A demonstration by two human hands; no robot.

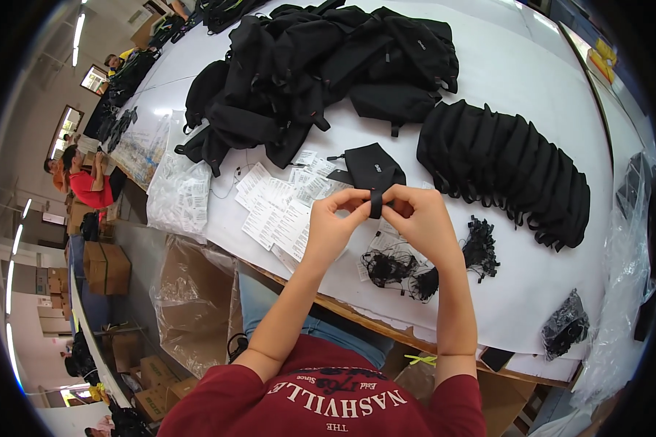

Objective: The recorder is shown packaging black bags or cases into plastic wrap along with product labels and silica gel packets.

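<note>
A small black fabric pouch (372, 164) lies flat on the white table in front of me, its zipper pull sticking out to the left. Its short black strap loop (376, 205) is pinched from both sides at the pouch's near end. My left hand (337, 218) grips the loop between thumb and forefinger, and my right hand (417, 217) does the same from the other side. Printed white label sheets (273, 213) spread beside my left hand. Below my right hand sit tangled black tag strings (390, 268), with another bunch of black strings (479, 251) farther right.
A heap of black pouches (291, 73) covers the table's far side. A tight row of black pouches (503, 171) stands at right. A clear bag of labels (178, 197) rests at the left edge, above a plastic-lined carton (193, 298). A bagged black bundle (565, 325) lies near right.
</note>
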